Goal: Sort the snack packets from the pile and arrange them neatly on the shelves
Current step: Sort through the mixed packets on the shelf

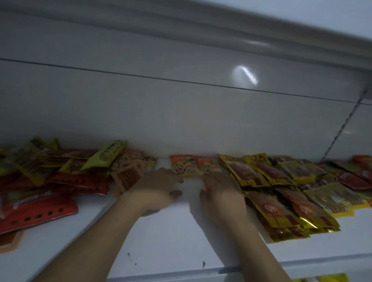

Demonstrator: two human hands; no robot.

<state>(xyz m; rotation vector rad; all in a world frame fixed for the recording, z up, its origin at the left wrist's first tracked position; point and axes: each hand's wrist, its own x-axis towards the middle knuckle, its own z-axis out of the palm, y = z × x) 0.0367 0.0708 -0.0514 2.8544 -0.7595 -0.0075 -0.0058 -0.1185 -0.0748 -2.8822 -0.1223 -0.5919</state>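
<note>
On mid shelf [173, 239], far side: left hand [155, 189] fingers loosely apart, empty; right hand [223, 198] over orange packets [185, 165], grip unclear (blur); best align edges w/ gold packets [255, 174] rightward.

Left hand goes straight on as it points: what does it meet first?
Probably the orange packets just past the left hand, at the back of the shelf; blur makes depth unsure.

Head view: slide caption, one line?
Left hand and right hand reach for small orange snack packets on white shelf, between jumbled packet pile and neat gold-and-red packet rows.
</note>
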